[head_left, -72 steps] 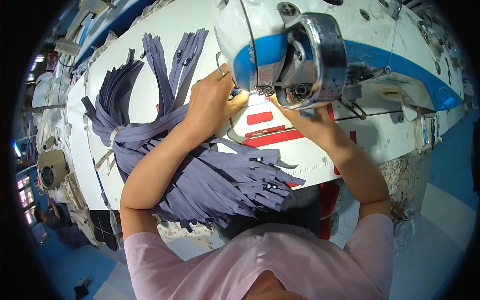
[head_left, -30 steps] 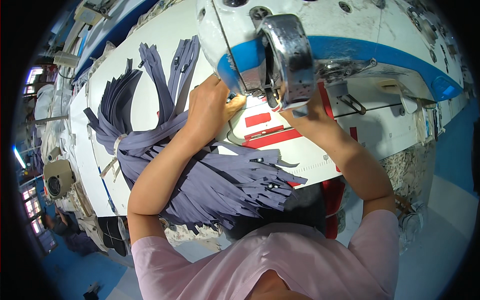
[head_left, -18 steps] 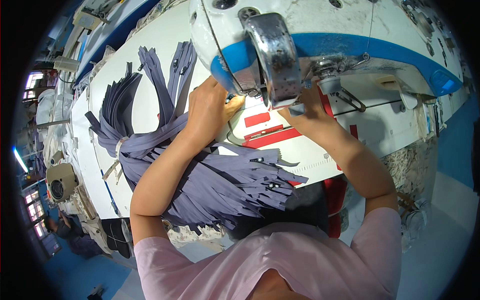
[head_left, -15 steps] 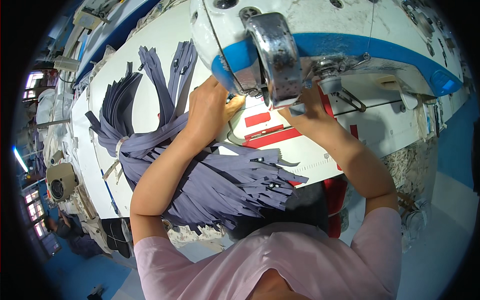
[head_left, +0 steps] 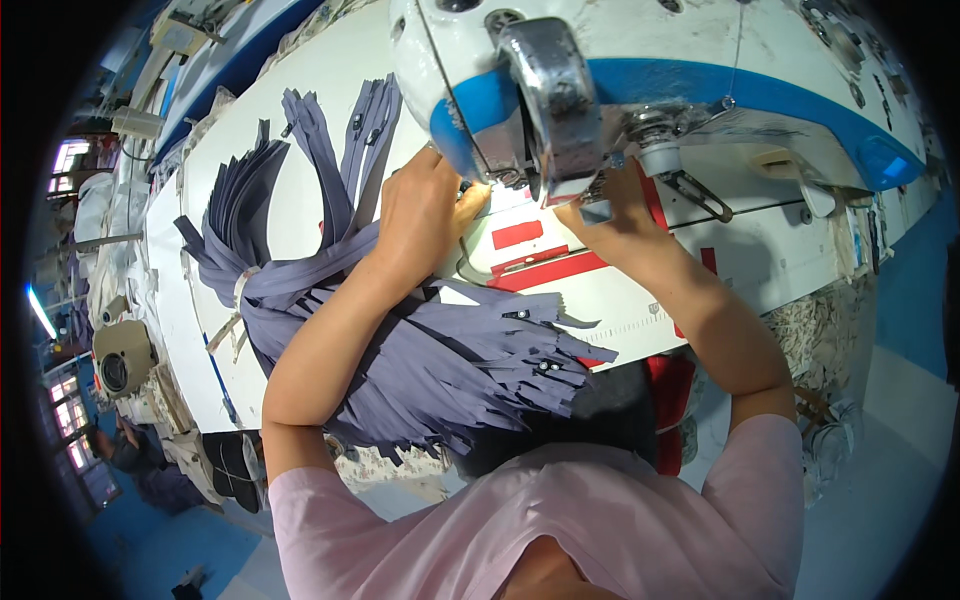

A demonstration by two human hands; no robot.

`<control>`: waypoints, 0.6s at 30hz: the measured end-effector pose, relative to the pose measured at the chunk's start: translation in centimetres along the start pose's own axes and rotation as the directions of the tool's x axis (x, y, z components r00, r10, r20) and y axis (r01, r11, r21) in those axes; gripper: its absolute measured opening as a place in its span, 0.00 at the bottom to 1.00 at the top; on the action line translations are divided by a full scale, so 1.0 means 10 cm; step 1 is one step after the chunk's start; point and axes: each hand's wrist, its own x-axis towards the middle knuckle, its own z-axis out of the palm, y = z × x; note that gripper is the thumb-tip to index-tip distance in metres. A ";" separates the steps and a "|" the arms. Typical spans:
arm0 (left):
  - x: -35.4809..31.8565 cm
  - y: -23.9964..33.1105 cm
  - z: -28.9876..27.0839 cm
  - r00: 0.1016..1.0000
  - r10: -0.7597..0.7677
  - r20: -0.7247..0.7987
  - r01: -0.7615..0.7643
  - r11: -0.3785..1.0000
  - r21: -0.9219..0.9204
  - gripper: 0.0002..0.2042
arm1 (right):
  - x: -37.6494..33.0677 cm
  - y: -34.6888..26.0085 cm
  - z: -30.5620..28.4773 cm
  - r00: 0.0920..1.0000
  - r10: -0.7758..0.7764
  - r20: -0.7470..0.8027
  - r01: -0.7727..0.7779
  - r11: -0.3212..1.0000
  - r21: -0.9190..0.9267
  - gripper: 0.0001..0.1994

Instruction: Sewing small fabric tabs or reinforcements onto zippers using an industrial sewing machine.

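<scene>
— Grey-purple zippers [head_left: 440, 360], a big bundle of them, lie across the near left of the white table [head_left: 300, 200], fanned out under the person's left forearm. What has changed in the last couple of seconds?

— Very little in the hands. The view has tipped, so the sewing machine head [head_left: 540, 100] now fills more of the top. The left hand [head_left: 425, 205] sits in the same place, knuckles up, fingers curled down at the needle area; the right hand [head_left: 610, 205] is likewise planted just right of it, under the machine.

— So the stitching spot is unchanged?

— I judge so: both hands look to be steadying one piece at the presser foot, meaning that seam is probably not finished.

— And the grips?

— Left fingers are pressed together onto something pale beneath them. The right fingers are hidden by the machine, so I cannot tell.

— The surroundings?

— Red tape marks [head_left: 545, 265] on the table by the needle, more zippers [head_left: 345, 130] laid out far left, and a blue floor [head_left: 900, 300] right.
</scene>
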 end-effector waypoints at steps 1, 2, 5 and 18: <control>-0.01 -0.01 -0.01 1.000 -0.010 0.006 0.010 1.000 0.000 0.15 | -0.02 0.06 0.08 0.996 -0.093 -0.007 0.091 0.986 -0.140 0.07; 0.01 0.00 -0.06 0.998 0.055 -0.007 -0.055 0.998 0.010 0.16 | -0.05 0.11 0.13 0.983 -0.186 0.000 0.179 0.945 -0.275 0.07; 0.02 -0.05 -0.19 0.997 0.073 0.017 -0.072 0.996 -0.049 0.14 | -0.12 0.05 0.17 0.927 -0.371 0.053 0.347 0.796 -0.497 0.07; -0.05 0.18 -0.89 0.852 0.232 0.469 -0.151 0.967 -0.204 0.13 | 0.07 -0.29 -0.36 0.976 0.178 0.129 -0.214 0.900 0.380 0.09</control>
